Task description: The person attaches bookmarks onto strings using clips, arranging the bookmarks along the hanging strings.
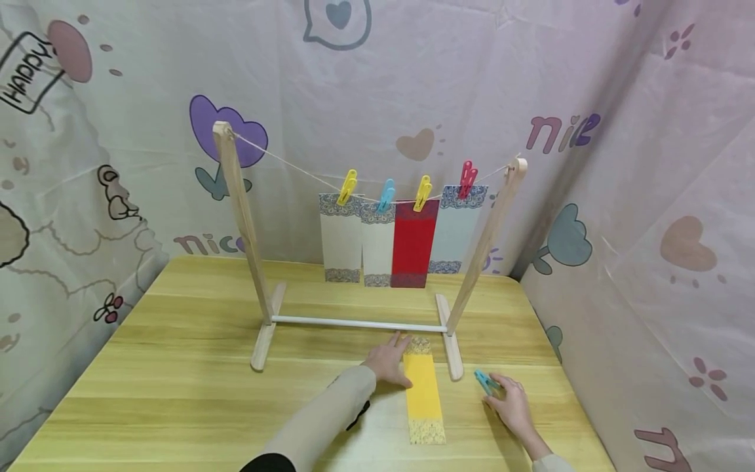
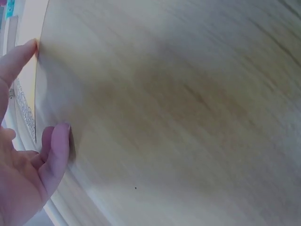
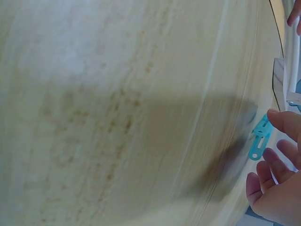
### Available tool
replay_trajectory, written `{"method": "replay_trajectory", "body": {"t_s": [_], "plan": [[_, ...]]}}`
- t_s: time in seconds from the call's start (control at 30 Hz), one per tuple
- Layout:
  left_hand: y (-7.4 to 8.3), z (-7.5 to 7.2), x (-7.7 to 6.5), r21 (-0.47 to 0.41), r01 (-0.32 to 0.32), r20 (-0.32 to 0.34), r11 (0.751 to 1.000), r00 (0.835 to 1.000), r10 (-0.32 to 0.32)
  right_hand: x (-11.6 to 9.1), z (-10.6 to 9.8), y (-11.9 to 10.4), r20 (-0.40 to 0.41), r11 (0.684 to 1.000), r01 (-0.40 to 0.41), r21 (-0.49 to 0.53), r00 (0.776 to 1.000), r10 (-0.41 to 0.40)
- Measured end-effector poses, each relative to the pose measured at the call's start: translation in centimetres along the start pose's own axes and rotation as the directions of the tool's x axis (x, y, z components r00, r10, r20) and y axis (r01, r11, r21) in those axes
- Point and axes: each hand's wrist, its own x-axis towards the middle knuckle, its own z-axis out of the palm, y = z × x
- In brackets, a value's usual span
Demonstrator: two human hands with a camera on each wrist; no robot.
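Observation:
A yellow paper strip (image 1: 422, 387) with patterned ends lies flat on the table. Along its left edge rests my left hand (image 1: 386, 362), thumb and fingers spread; the left wrist view shows a fingertip touching the edge of the strip (image 2: 31, 70). To the right of the strip, my right hand (image 1: 512, 405) holds a blue clothespin (image 1: 485, 381) between thumb and fingers, low over the table. In the right wrist view the clothespin (image 3: 260, 137) sits between the thumb tip and a fingertip.
Behind the hands stands a wooden frame (image 1: 242, 216) with a sagging string (image 1: 283, 159) and a white bottom bar (image 1: 360, 322). Several patterned strips hang there, including a red one (image 1: 415, 246), held by yellow, blue and red clothespins (image 1: 467, 180). Printed cloth surrounds the table (image 1: 177, 367).

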Motion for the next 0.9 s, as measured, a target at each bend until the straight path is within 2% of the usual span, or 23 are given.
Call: {"method": "replay_trajectory", "body": {"t_s": [0.2,0.53,0.73,0.9], "plan": [[-0.1,0.0,0.0,-0.03,-0.017,0.025,0.999,1.0,0.017,0.0,-0.1,0.2,0.032,0.999,-0.041,0.007,0.999,0.041],[-0.8,-0.1,0.1,-0.124,-0.036,0.046,0.992,0.998,0.042,0.2,0.2,0.9,0.027,0.997,-0.07,0.032,0.997,0.069],[-0.9,-0.2,-0.1,-0.121,-0.063,0.059,0.991,0.996,0.07,0.3,0.2,1.0,0.033,0.996,-0.083,0.014,0.996,0.083],[-0.7,-0.6,-0.3,-0.112,-0.059,0.087,0.992,0.994,0.069,0.5,0.2,1.0,0.04,0.996,-0.087,0.005,0.995,0.087]]}}
